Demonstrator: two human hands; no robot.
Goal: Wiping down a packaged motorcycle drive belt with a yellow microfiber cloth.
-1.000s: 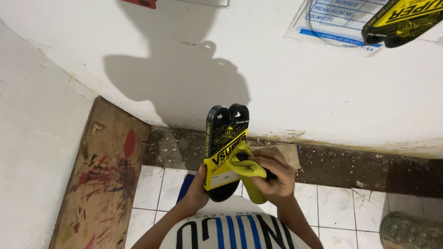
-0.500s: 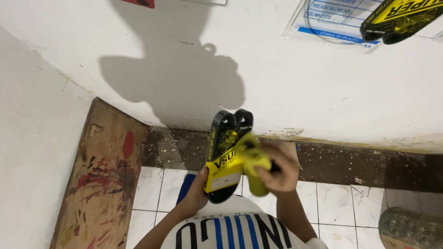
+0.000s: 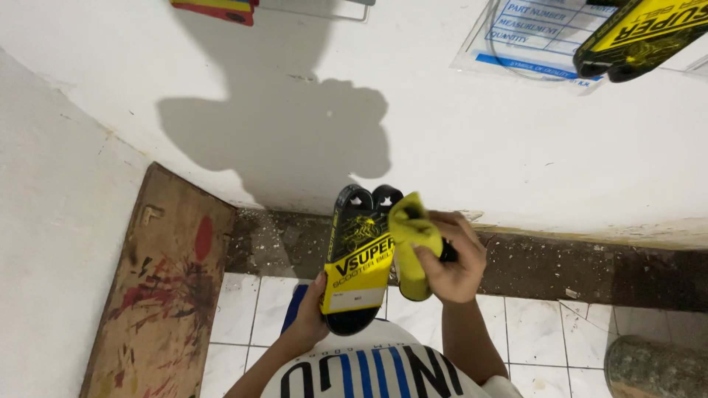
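Upright black belt pack (image 3: 359,265) is being gripped low by left hand (image 3: 313,320), w/ yellow cloth (image 3: 413,243) being pinched against its right side by right hand (image 3: 450,258).

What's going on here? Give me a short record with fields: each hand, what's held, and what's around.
Left hand: grips the lower end of a black belt in a yellow card sleeve, held upright.
Right hand: presses a yellow cloth against the belt's right side.
Behind: white wall carrying the person's shadow.
Left: paint-stained wooden board leaning on the wall.
Floor: white tiles.
Top right: another yellow-sleeved belt hanging.
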